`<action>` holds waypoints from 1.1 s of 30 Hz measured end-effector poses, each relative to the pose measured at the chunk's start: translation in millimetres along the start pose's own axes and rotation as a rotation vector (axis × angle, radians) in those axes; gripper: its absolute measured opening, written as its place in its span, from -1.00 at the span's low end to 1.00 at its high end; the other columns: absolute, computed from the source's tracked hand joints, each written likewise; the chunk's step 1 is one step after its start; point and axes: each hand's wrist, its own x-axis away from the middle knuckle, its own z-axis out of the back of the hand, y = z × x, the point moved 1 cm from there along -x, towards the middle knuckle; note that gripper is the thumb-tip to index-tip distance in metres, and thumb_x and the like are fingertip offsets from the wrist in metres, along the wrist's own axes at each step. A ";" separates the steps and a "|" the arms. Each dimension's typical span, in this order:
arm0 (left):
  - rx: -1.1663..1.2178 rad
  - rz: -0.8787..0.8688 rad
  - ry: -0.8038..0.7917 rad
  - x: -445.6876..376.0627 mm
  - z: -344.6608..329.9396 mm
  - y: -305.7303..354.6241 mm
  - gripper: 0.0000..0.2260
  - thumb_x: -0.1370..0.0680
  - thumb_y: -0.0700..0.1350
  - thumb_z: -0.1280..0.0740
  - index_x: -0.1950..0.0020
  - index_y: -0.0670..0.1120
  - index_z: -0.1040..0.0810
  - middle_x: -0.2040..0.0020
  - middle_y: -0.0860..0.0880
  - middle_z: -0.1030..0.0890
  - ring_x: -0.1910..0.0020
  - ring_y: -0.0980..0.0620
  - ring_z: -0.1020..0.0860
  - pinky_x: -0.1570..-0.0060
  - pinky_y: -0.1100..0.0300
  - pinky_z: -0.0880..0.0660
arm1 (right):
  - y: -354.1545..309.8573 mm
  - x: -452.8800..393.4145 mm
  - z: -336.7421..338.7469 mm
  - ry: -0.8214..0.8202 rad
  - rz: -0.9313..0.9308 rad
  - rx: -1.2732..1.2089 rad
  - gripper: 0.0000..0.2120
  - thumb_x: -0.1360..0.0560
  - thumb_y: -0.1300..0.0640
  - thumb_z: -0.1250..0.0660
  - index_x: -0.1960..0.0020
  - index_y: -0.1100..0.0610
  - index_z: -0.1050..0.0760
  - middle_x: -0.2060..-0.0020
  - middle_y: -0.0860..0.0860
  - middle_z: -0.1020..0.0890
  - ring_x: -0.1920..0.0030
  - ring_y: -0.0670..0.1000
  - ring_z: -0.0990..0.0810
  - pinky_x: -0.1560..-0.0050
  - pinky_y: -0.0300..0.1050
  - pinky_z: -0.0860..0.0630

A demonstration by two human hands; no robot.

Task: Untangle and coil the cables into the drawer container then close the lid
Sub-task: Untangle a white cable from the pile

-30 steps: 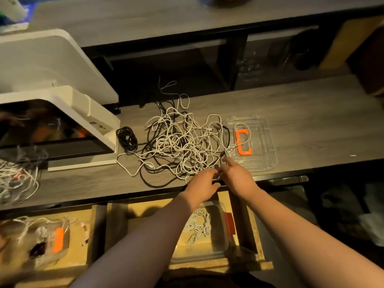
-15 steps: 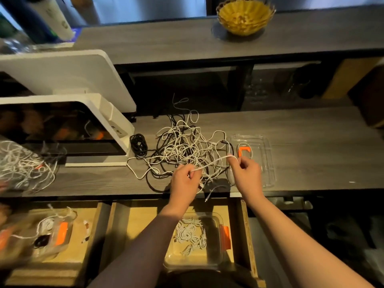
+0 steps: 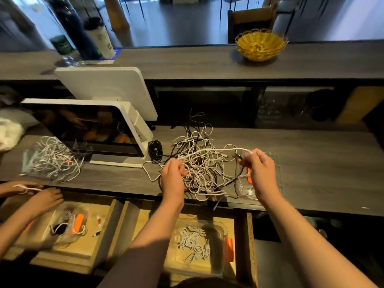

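Note:
A tangle of white and black cables [image 3: 199, 165] lies on the grey desk [image 3: 322, 163]. My left hand [image 3: 173, 176] grips strands at the tangle's near left side. My right hand [image 3: 259, 170] pinches one white cable [image 3: 220, 151] that stretches taut between both hands above the pile. Under my right hand lies the clear lid with an orange clip [image 3: 274, 163]. In the open drawer below, a clear container [image 3: 216, 265] holds several coiled white cables [image 3: 194, 243].
A white tablet stand [image 3: 133, 125] stands at left, a small black coil [image 3: 154, 149] beside it. Another person's hands [image 3: 41, 194] work with cables over a second drawer container [image 3: 68, 225] at far left. A yellow basket [image 3: 260, 45] sits on the upper shelf.
Both hands have risen and spread apart, pulling one white cable up out of the tangle. The camera has tilted up, bringing the upper shelf and another person's hands into view.

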 end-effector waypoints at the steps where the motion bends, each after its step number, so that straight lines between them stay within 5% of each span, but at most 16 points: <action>1: 0.037 -0.015 -0.032 1.3 0.3 8.7 -0.67 -0.61 -0.13 -0.16 0.36 0.01 -0.28 0.42 0.08 -0.31 0.33 0.02 -0.29 0.11 0.04 -0.33 | -4.1 1.2 -1.2 -0.040 0.012 0.028 -0.65 -0.58 0.21 -0.27 0.35 -0.04 -0.51 0.35 -0.05 -0.58 0.17 0.05 -0.54 0.01 0.01 -0.48; 5: 0.050 -0.083 -0.151 5.9 -0.3 47.0 -0.62 -0.69 -0.08 -0.10 0.35 -0.01 -0.21 0.44 0.06 -0.24 0.39 0.07 -0.20 0.25 0.12 -0.21 | -24.3 13.5 -11.8 -0.232 -0.013 0.056 -0.88 -0.56 0.28 -0.28 0.13 0.17 -0.52 0.28 0.05 -0.57 0.27 -0.02 -0.55 0.22 -0.23 -0.53; 9: -0.114 -0.180 -0.260 14.1 -0.2 71.2 -0.64 -0.69 -0.02 -0.15 0.31 -0.01 -0.26 0.42 0.08 -0.27 0.38 0.08 -0.24 0.22 0.13 -0.25 | -41.9 26.6 -23.7 -0.389 0.026 0.130 -0.92 -0.54 0.31 -0.33 0.01 0.18 -0.54 0.22 0.06 -0.57 0.24 -0.05 -0.55 0.19 -0.25 -0.57; 14: -0.257 -0.192 -0.456 23.0 -3.4 75.0 -0.65 -0.69 0.00 -0.16 0.29 -0.03 -0.34 0.44 0.11 -0.33 0.42 0.11 -0.27 0.28 0.20 -0.29 | -64.8 34.5 -30.3 -0.437 0.073 0.075 -0.63 -0.50 0.19 -0.41 -0.28 0.03 -0.45 0.17 -0.03 -0.61 0.17 -0.03 -0.61 0.04 -0.08 -0.61; 16: -0.275 -0.162 -0.491 24.7 -3.0 69.4 -0.66 -0.69 -0.01 -0.17 0.28 -0.04 -0.37 0.44 0.12 -0.35 0.44 0.16 -0.29 0.31 0.27 -0.30 | -69.5 33.9 -30.7 -0.351 0.089 0.098 -0.46 -0.48 0.18 -0.44 -0.39 0.00 -0.35 0.02 -0.06 -0.61 0.04 -0.08 -0.62 -0.04 -0.10 -0.61; 19: -0.360 -0.150 -0.544 28.0 -1.4 59.5 -0.69 -0.69 0.02 -0.18 0.20 -0.07 -0.44 0.38 0.14 -0.39 0.40 0.18 -0.35 0.26 0.27 -0.34 | -71.6 35.2 -29.2 -0.261 0.226 0.461 -0.26 -0.47 0.16 -0.46 -0.53 -0.04 -0.16 -0.34 -0.09 -0.42 -0.30 -0.13 -0.43 -0.30 -0.18 -0.42; 21: -0.434 -0.145 -0.580 31.5 -1.9 54.8 -0.71 -0.69 0.02 -0.17 0.14 -0.09 -0.48 0.32 0.11 -0.42 0.32 0.14 -0.40 0.18 0.24 -0.40 | -71.3 40.3 -30.6 -0.356 0.326 0.709 -0.42 -0.50 0.17 -0.39 -0.47 -0.02 -0.31 -0.40 -0.09 -0.41 -0.32 -0.25 -0.36 -0.37 -0.13 -0.38; 24: -0.390 -0.118 -0.592 33.5 -3.8 50.1 -0.66 -0.70 -0.07 -0.13 0.27 -0.05 -0.40 0.37 0.13 -0.41 0.32 0.09 -0.37 0.18 0.17 -0.36 | -66.2 50.2 -36.7 -0.507 0.261 0.657 -0.91 -0.54 0.11 -0.32 -0.01 -0.04 -0.55 0.09 -0.08 -0.64 0.26 -0.23 -0.52 0.16 -0.07 -0.57; 27: -0.377 -0.117 -0.479 27.9 -2.0 38.6 -0.59 -0.69 -0.09 -0.13 0.38 -0.01 -0.32 0.46 0.12 -0.32 0.39 0.07 -0.27 0.26 0.09 -0.25 | -59.5 55.6 -36.3 -0.452 0.194 0.435 -0.82 -0.54 0.12 -0.32 0.24 0.10 -0.51 0.41 -0.09 -0.50 0.39 -0.10 -0.41 0.31 -0.10 -0.42; 33: -0.433 -0.053 -0.211 7.1 25.4 1.8 -0.55 -0.68 0.02 -0.18 0.42 0.01 -0.29 0.50 0.08 -0.25 0.48 0.07 -0.21 0.31 0.10 -0.18 | -57.8 51.7 -24.2 -0.263 0.143 0.188 -0.67 -0.56 0.22 -0.30 0.30 0.41 -0.42 0.44 0.10 -0.40 0.43 -0.06 -0.32 0.42 -0.37 -0.34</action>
